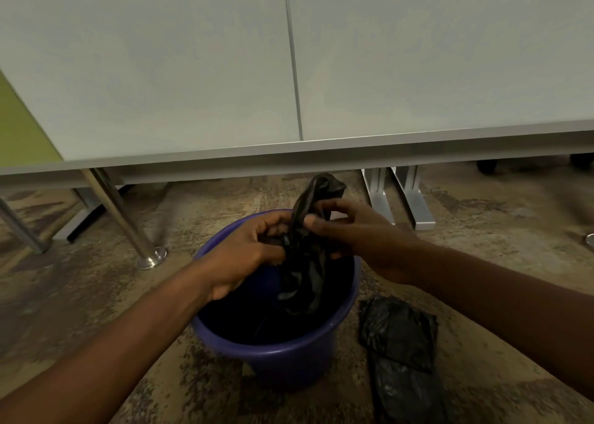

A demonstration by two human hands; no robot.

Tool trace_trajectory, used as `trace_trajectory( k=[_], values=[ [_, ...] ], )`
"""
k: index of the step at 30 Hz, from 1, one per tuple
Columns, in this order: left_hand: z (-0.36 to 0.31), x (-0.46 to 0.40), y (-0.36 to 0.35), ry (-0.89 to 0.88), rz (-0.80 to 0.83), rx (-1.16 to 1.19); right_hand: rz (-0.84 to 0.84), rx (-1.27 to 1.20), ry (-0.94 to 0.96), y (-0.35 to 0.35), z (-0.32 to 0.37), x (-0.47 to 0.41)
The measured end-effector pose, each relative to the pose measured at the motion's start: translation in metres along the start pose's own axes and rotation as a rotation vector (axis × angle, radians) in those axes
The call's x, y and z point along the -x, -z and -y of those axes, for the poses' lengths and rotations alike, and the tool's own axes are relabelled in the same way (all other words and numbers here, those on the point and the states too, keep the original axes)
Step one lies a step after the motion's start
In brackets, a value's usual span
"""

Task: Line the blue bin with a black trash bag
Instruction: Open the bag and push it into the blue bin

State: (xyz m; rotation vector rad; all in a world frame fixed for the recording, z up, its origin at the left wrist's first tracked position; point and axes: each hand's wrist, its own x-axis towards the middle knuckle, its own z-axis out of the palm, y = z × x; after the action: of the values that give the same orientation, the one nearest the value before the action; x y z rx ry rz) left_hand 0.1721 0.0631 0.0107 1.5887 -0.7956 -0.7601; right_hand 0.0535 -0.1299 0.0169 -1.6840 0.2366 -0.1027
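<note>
The blue bin [276, 356] stands upright on the carpet in front of me, its inside dark. Over its mouth I hold a bunched, twisted black trash bag [305, 263]. The bag's top sticks up above my fingers and its lower part hangs down into the bin. My left hand [244, 250] grips the bag from the left at the bin's far rim. My right hand [350, 230] pinches the same bag from the right, thumb and fingers closed on it.
A second crumpled black bag [401, 340] lies on the carpet right of the bin. A white desk [289, 153] spans the view just beyond. A chrome desk leg [128, 218] stands to the left and grey metal feet [414, 202] to the right.
</note>
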Motion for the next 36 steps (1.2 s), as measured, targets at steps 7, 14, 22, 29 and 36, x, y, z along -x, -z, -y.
trace_trajectory(
  k=[7,14,22,29,36],
  values=[
    [-0.001,-0.002,0.019,-0.005,-0.197,0.133,-0.177,-0.001,-0.024,-0.010,-0.007,-0.021],
    [0.010,0.002,0.070,0.016,-0.496,0.217,-0.281,0.017,-0.074,0.006,-0.014,-0.030],
    [0.012,0.002,0.098,0.158,-0.515,-0.156,-0.125,0.051,0.125,-0.001,-0.005,-0.037],
    [0.019,-0.015,0.088,0.112,-0.637,-1.074,0.058,0.338,0.069,-0.008,-0.015,-0.048],
    [0.025,-0.011,0.074,-0.043,-0.349,-1.111,0.051,0.367,0.028,-0.012,-0.024,-0.056]
  ],
)
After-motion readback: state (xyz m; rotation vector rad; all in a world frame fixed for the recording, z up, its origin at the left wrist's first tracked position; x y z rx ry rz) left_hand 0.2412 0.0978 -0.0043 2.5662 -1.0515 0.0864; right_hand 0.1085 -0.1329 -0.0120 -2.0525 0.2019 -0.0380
